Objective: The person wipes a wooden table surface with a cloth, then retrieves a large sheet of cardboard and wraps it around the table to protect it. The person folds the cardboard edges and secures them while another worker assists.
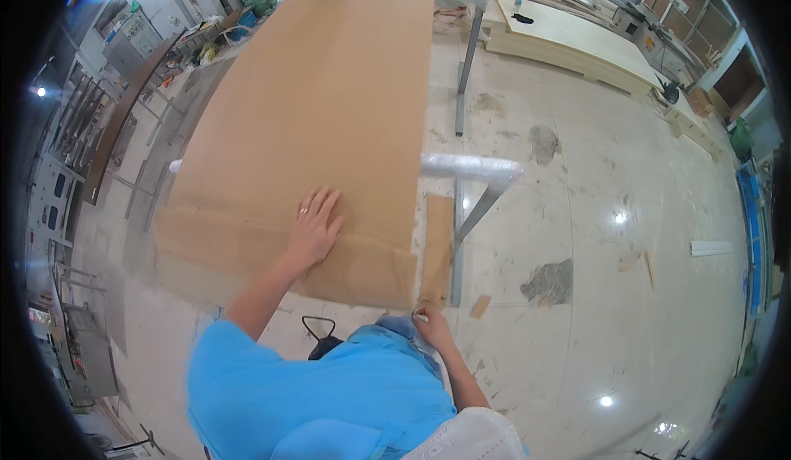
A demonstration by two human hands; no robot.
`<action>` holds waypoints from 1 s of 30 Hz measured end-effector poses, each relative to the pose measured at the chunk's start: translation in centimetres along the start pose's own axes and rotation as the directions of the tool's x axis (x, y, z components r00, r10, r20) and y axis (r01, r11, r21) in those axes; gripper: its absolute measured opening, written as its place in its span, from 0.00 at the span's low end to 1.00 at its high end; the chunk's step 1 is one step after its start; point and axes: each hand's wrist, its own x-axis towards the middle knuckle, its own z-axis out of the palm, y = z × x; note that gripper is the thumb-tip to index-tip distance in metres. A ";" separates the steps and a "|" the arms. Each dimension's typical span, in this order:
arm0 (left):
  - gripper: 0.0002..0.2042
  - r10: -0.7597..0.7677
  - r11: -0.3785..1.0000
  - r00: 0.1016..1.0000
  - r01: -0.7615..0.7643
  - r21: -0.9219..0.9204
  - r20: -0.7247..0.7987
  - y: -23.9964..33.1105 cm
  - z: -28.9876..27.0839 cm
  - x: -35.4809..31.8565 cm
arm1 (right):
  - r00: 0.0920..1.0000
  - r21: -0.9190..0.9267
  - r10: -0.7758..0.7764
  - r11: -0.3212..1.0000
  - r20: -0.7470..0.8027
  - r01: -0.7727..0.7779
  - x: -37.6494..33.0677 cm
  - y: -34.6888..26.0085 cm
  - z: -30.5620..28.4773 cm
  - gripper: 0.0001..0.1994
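Note:
A long brown panel point(313, 105), apparently faced with paper, stretches away from me on wrapped supports. Its near end has a crease running across it. My left hand point(315, 233) lies flat on this near end, fingers stretched out and a ring on one of them. Down by the near right corner, close to my body, my right hand point(430, 326) is closed in a pinch. Something small and pale shows at its fingertips, too small to name. Just above that hand, a narrow brown strip point(437, 241) runs along the panel's right edge.
Wrapped rack arms point(474, 166) stick out right of the panel on metal legs. A stack of pale boards point(577, 44) lies far right. Scraps, including a small brown piece point(481, 306), and a white bar point(711, 248) lie on the floor. A dark brown board point(124, 122) stands left.

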 end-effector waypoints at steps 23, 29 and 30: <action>0.36 -0.903 0.370 0.380 0.925 0.089 -0.198 11.2 8.8 16.3 | 0.941 0.451 0.162 0.892 -0.296 -0.012 24.5 14.4 -53.3 0.10; 0.35 -0.866 0.318 0.328 0.944 0.092 -0.377 12.0 12.3 20.6 | 0.951 0.494 0.097 0.867 -0.295 0.064 35.2 10.5 -60.2 0.08; 0.36 -0.853 0.299 0.316 0.948 0.108 -0.415 11.9 12.3 21.6 | 0.954 0.494 0.123 0.869 -0.275 0.031 36.7 10.7 -60.2 0.08</action>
